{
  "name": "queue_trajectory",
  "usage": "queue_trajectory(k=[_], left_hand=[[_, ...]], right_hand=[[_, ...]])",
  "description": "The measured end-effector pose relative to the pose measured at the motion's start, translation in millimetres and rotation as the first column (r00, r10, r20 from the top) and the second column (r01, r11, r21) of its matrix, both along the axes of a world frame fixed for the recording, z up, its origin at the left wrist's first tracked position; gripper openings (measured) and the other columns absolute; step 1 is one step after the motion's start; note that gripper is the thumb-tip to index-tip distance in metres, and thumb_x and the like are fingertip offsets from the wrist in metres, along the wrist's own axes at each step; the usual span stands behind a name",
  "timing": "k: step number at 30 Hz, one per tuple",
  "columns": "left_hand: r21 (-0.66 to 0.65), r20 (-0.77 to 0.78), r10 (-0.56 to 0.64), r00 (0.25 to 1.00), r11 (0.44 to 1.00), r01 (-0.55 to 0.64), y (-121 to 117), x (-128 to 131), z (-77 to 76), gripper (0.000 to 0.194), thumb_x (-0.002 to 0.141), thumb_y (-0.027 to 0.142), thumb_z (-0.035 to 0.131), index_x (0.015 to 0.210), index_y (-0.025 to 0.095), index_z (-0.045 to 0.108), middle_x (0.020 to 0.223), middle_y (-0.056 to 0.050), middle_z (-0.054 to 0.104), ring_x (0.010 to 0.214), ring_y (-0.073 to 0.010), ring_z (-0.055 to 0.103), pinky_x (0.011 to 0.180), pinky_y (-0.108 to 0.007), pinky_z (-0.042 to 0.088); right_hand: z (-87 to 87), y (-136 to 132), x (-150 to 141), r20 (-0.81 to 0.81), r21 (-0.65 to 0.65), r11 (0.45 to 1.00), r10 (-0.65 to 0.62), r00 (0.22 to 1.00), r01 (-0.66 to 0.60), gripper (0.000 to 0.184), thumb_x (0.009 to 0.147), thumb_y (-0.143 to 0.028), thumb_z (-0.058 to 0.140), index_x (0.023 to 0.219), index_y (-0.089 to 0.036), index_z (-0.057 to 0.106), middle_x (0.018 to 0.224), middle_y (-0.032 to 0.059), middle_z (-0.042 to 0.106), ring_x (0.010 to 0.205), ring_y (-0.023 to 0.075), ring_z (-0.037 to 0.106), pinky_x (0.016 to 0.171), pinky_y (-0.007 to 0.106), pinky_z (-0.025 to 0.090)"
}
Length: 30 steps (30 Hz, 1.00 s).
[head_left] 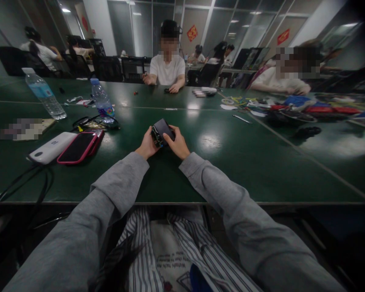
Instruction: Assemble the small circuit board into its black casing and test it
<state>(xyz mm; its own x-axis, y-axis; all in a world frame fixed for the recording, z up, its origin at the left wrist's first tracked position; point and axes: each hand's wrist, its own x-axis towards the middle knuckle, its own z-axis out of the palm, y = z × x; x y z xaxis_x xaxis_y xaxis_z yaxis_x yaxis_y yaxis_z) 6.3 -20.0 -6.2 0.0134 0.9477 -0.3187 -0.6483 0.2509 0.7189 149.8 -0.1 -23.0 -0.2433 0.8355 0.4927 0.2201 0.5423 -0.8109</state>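
Both my hands hold a small electronic device (164,129) just above the green table, in the middle of the head view. It has a dark flat panel on top, and a circuit board with small parts shows along its left side. My left hand (148,145) is closed around the device's left edge, by the board. My right hand (179,142) grips the other side, with its thumb on the dark panel. The undersides of the fingers and of the device are hidden.
Left on the table (231,170) lie a phone in a pink case (77,147), a white power bank (52,147) and black cables. Two water bottles (44,94) (101,101) stand behind. A pen-like tool (242,119) and a heap of wires (304,105) lie right. A person (168,69) sits opposite.
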Motion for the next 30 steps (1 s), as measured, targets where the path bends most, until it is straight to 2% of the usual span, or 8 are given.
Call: queue_trajectory(k=[11,14,18,20,23,25,27,30], left_hand=[[0.043,0.054,-0.031,0.998,0.999,0.029,-5,3,8.6,0.052,0.099,0.055,0.035,0.114,0.015,0.066,0.088,-0.011,0.073,0.090,-0.0242,0.069,0.082,-0.036,0.054],[0.087,0.092,-0.094,0.991,0.993,0.086,-8,3,11.4,0.058,0.098,0.058,0.033,0.116,0.014,0.066,0.092,-0.013,0.074,0.093,-0.0262,0.069,0.087,-0.039,0.053],[0.164,0.127,-0.209,0.970,0.969,0.187,-13,2,18.3,0.066,0.096,0.064,0.032,0.120,0.012,0.065,0.098,-0.016,0.074,0.097,-0.0285,0.069,0.093,-0.044,0.051],[0.198,0.120,-0.241,0.963,0.957,0.215,-15,1,22.4,0.068,0.094,0.067,0.035,0.120,0.012,0.065,0.099,-0.016,0.074,0.098,-0.0291,0.069,0.094,-0.044,0.050],[0.228,0.080,-0.231,0.970,0.951,0.208,-16,0,26.5,0.064,0.092,0.067,0.041,0.119,0.013,0.064,0.100,-0.014,0.073,0.098,-0.0278,0.068,0.093,-0.042,0.050],[0.236,0.021,-0.192,0.981,0.955,0.182,-15,1,25.2,0.056,0.092,0.063,0.049,0.118,0.016,0.063,0.099,-0.012,0.072,0.096,-0.0255,0.068,0.090,-0.038,0.050],[0.246,-0.057,-0.146,0.988,0.957,0.155,-11,5,19.2,0.045,0.089,0.054,0.061,0.117,0.019,0.063,0.096,-0.009,0.071,0.092,-0.0218,0.067,0.086,-0.034,0.050],[0.279,-0.154,-0.096,0.983,0.951,0.136,-4,10,5.2,0.036,0.082,0.031,0.076,0.114,0.020,0.063,0.092,-0.003,0.069,0.081,-0.0135,0.064,0.080,-0.027,0.049]], right_hand=[[5.5,-6,1,0.064,0.142,0.990,-0.017,0.998,0.007,0.059,0.085,-0.058,0.062,0.131,-0.023,0.049,0.133,0.0153,0.058,0.126,0.0323,0.054,0.109,0.052,0.042],[1.6,-4,0,0.019,0.066,0.998,-0.016,1.000,0.015,0.060,0.083,-0.057,0.064,0.129,-0.022,0.050,0.130,0.0151,0.060,0.122,0.0313,0.057,0.107,0.051,0.043],[-6.2,3,-3,-0.136,-0.167,0.986,-0.016,0.991,-0.007,0.059,0.075,-0.056,0.072,0.122,-0.025,0.053,0.120,0.0093,0.064,0.114,0.0275,0.061,0.104,0.048,0.047],[-7.1,6,-4,-0.277,-0.339,0.935,0.004,0.961,-0.102,0.054,0.073,-0.054,0.075,0.114,-0.026,0.056,0.113,0.0059,0.066,0.110,0.0255,0.062,0.101,0.046,0.050],[-3.1,8,-2,-0.492,-0.572,0.764,-0.026,0.870,-0.300,0.036,0.078,-0.051,0.070,0.101,-0.025,0.059,0.099,0.0035,0.069,0.101,0.0237,0.065,0.091,0.043,0.056],[1.3,9,1,-0.593,-0.624,0.672,-0.075,0.802,-0.399,0.028,0.083,-0.050,0.063,0.094,-0.024,0.061,0.093,0.0041,0.069,0.096,0.0234,0.066,0.087,0.044,0.058],[4.6,8,4,-0.646,-0.626,0.631,-0.091,0.758,-0.458,0.025,0.088,-0.048,0.058,0.090,-0.024,0.063,0.089,0.0055,0.070,0.092,0.0236,0.066,0.085,0.045,0.060],[5.5,7,6,-0.638,-0.634,0.619,-0.079,0.766,-0.463,0.027,0.090,-0.048,0.057,0.087,-0.023,0.066,0.085,0.0069,0.071,0.087,0.0249,0.066,0.082,0.048,0.061]])
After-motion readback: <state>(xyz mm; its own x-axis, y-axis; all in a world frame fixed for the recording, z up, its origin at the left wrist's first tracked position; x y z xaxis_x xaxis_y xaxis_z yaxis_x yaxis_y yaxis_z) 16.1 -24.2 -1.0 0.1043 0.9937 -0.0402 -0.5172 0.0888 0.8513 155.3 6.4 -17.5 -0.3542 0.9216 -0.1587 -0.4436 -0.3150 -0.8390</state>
